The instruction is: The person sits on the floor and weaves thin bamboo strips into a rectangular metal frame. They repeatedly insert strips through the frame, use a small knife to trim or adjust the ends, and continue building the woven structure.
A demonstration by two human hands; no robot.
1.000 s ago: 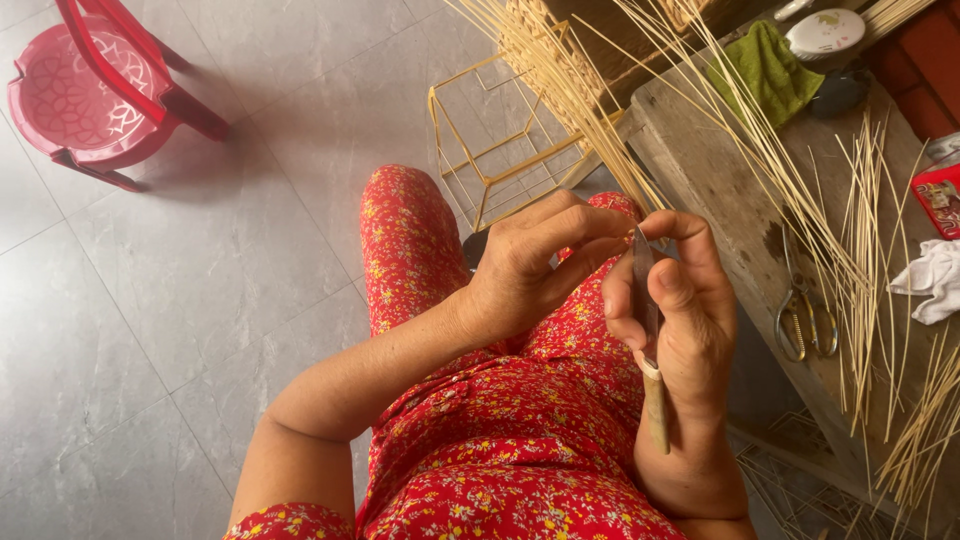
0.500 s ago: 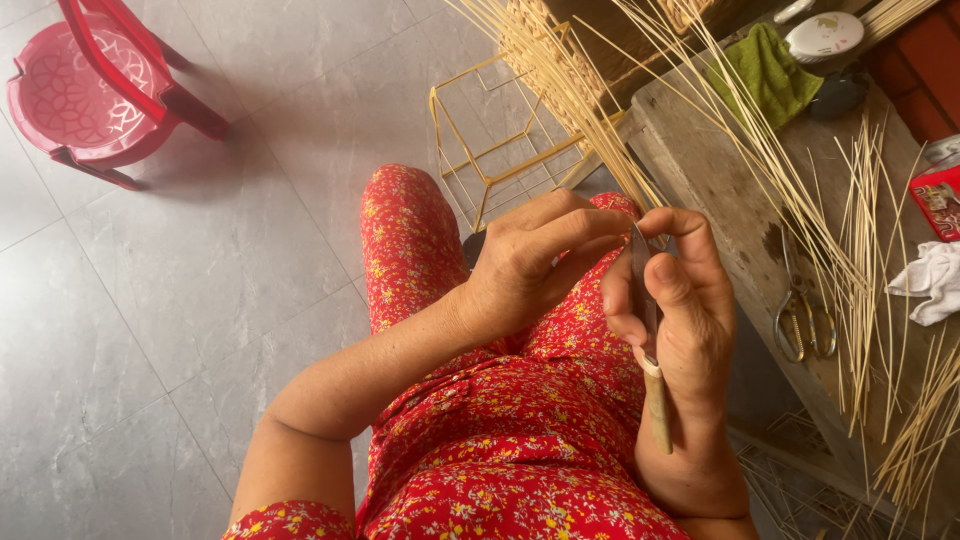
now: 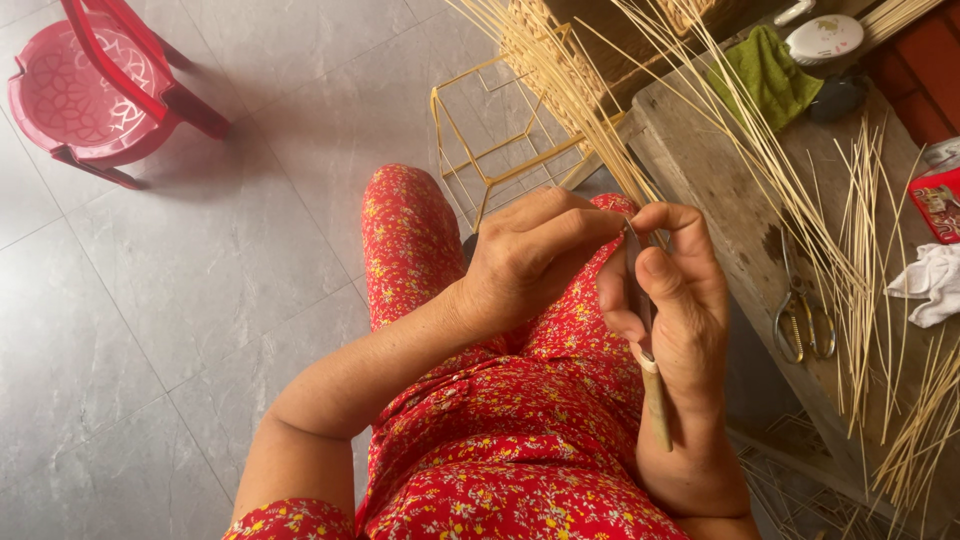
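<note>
Right hand point(image 3: 668, 300) grips a wooden-handled knife point(image 3: 645, 340), left hand point(image 3: 535, 255) pinches bamboo strips point(image 3: 600, 130) fanning toward one o'clock; mid-shaving, apparently, steady pressure needed next.

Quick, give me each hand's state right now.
Left hand: closed, pinching thin bamboo strips.
Right hand: closed around a knife with a pale wooden handle.

One package seen: small red packet point(image 3: 940, 203), rectangular with a pale printed picture, lying at the right edge on the wooden bench point(image 3: 700, 170) (partly cut off).
</note>
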